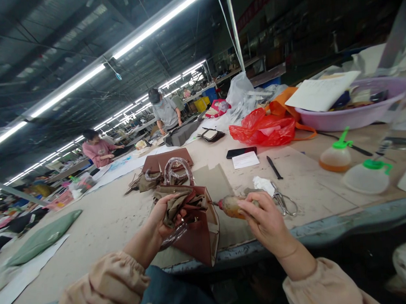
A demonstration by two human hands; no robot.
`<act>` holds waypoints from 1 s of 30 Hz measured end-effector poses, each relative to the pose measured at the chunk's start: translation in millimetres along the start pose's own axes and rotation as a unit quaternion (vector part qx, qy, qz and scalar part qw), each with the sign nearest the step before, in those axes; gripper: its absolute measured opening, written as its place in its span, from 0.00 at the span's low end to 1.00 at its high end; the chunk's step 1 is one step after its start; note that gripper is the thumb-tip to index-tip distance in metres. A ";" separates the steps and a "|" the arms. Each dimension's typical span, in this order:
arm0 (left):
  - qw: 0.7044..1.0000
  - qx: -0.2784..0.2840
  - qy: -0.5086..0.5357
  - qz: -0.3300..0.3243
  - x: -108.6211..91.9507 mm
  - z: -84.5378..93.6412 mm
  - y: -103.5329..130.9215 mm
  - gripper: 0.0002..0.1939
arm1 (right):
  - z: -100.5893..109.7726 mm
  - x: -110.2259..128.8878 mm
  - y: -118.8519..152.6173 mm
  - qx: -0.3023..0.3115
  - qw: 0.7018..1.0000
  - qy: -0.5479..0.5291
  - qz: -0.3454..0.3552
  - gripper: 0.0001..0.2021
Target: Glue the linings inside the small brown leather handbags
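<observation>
A brown handbag lies tilted at the table's front edge, its lining pulled out at the top. My left hand is closed on the bunched olive-brown lining. In my right hand is a small squeeze bottle with amber liquid and a red collar. Its thin tip points left at the bag's upper edge; whether it touches I cannot tell. Clear plastic wraps the bag's handle. Behind it lies another brown bag. Scissors and a crumpled white tissue lie beyond my right hand.
Two bottles with green caps, one holding amber liquid and one whitish, stand at right. A phone, a black pen-like tool, a red plastic bag and a purple basin are farther back. Two people work across the table.
</observation>
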State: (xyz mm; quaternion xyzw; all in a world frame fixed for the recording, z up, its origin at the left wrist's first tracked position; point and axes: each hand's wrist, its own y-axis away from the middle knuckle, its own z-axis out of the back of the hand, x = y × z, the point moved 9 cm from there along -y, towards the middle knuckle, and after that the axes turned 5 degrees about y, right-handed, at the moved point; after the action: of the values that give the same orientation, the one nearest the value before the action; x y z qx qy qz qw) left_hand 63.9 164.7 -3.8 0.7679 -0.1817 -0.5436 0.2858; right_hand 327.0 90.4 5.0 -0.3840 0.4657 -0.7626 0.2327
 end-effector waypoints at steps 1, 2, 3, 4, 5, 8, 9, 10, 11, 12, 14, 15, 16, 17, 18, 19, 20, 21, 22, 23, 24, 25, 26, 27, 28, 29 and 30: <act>1.000 -0.002 0.002 -0.001 -0.1 1.0 0.1 0.16 | 0.8 1.0 -1.8 -0.005 1.000 0.000 0.000 0.23; 1.000 -0.002 0.001 -0.004 -0.3 1.8 0.1 0.15 | 2.1 2.0 -4.1 -0.013 1.000 0.001 -0.001 0.23; 1.000 -0.002 0.000 -0.005 -0.3 2.4 0.3 0.15 | 3.7 3.0 -6.6 -0.022 1.000 0.003 -0.004 0.23; 1.000 -0.002 -0.004 -0.006 -0.2 2.7 0.6 0.16 | 5.6 3.8 -9.2 -0.032 0.999 0.005 -0.008 0.23; 1.000 -0.001 -0.008 -0.005 0.2 2.8 1.0 0.16 | 7.6 4.3 -11.7 -0.043 0.999 0.007 -0.014 0.22; 1.000 -0.002 -0.014 -0.001 1.7 3.1 2.6 0.18 | 12.6 4.8 -17.1 -0.074 0.997 0.011 -0.038 0.20; 1.000 -0.001 -0.011 -0.001 1.9 3.1 3.1 0.18 | 13.6 4.9 -18.0 -0.082 0.996 0.012 -0.045 0.19; 1.000 0.000 -0.008 -0.001 2.0 3.2 3.5 0.18 | 14.1 5.0 -18.5 -0.088 0.995 0.012 -0.050 0.19; 1.000 0.002 -0.004 0.002 2.5 3.4 3.8 0.18 | 14.2 5.0 -18.6 -0.093 0.994 0.010 -0.055 0.19; 1.000 0.003 0.000 0.004 3.0 3.9 4.1 0.18 | 14.2 5.0 -18.3 -0.096 0.994 0.007 -0.058 0.19; 1.000 0.006 0.006 0.009 3.8 5.1 4.3 0.18 | 14.2 4.4 -17.3 -0.102 0.993 -0.004 -0.064 0.19; 1.000 0.008 0.007 0.011 3.8 5.6 4.2 0.18 | 13.8 4.6 -16.8 -0.101 0.993 -0.008 -0.064 0.20; 1.000 0.012 0.009 0.011 3.7 5.9 4.0 0.18 | 13.2 5.1 -16.5 -0.097 0.993 -0.010 -0.060 0.20; 1.000 0.016 0.009 0.010 3.4 5.9 3.7 0.18 | 12.4 6.1 -16.3 -0.091 0.994 -0.009 -0.054 0.21; 1.000 0.019 0.009 0.010 3.3 5.8 3.4 0.18 | 11.4 7.4 -16.2 -0.083 0.995 -0.008 -0.047 0.21; 1.000 0.022 0.010 0.010 3.1 5.8 3.1 0.18 | 10.5 8.8 -16.2 -0.074 0.996 -0.006 -0.039 0.22; 1.000 0.024 0.011 0.010 2.8 5.7 2.7 0.18 | 9.8 10.2 -16.0 -0.067 0.997 -0.004 -0.032 0.22; 1.000 0.025 0.013 0.010 2.7 5.6 2.5 0.18 | 9.3 11.3 -15.8 -0.060 0.998 -0.003 -0.027 0.22; 1.000 0.024 0.016 0.011 2.7 5.9 2.2 0.18 | 8.6 12.3 -15.5 -0.053 0.998 -0.002 -0.023 0.22; 0.999 0.023 0.020 0.013 2.8 6.2 2.0 0.18 | 7.9 13.3 -15.2 -0.046 0.999 -0.003 -0.019 0.22; 0.999 0.022 0.024 0.016 3.1 6.4 1.8 0.17 | 7.3 14.0 -15.0 -0.040 0.999 -0.004 -0.018 0.22; 0.999 0.022 0.028 0.019 3.4 6.6 1.6 0.17 | 7.4 14.6 -14.9 -0.039 0.999 -0.006 -0.016 0.22; 0.999 0.024 0.031 0.021 3.5 6.6 1.4 0.17 | 8.1 15.1 -14.9 -0.041 0.999 -0.009 -0.016 0.22; 0.999 0.027 0.032 0.020 3.3 6.6 1.2 0.17 | 9.4 15.4 -15.2 -0.047 0.999 -0.012 -0.016 0.23; 0.999 0.030 0.033 0.019 3.0 6.6 0.9 0.16 | 11.1 15.8 -15.8 -0.055 0.998 -0.014 -0.015 0.23; 0.999 0.033 0.031 0.017 2.6 6.8 0.5 0.16 | 12.6 16.1 -16.5 -0.063 0.998 -0.015 -0.015 0.24; 0.999 0.036 0.028 0.015 2.4 6.9 0.1 0.16 | 13.8 16.2 -17.3 -0.069 0.997 -0.016 -0.015 0.24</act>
State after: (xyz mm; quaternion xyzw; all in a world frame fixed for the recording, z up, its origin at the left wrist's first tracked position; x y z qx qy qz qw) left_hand 58.3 161.5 -7.2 0.7899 -0.2047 -0.5105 0.2711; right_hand 328.3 79.4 30.1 -0.4180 0.5076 -0.7259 0.2015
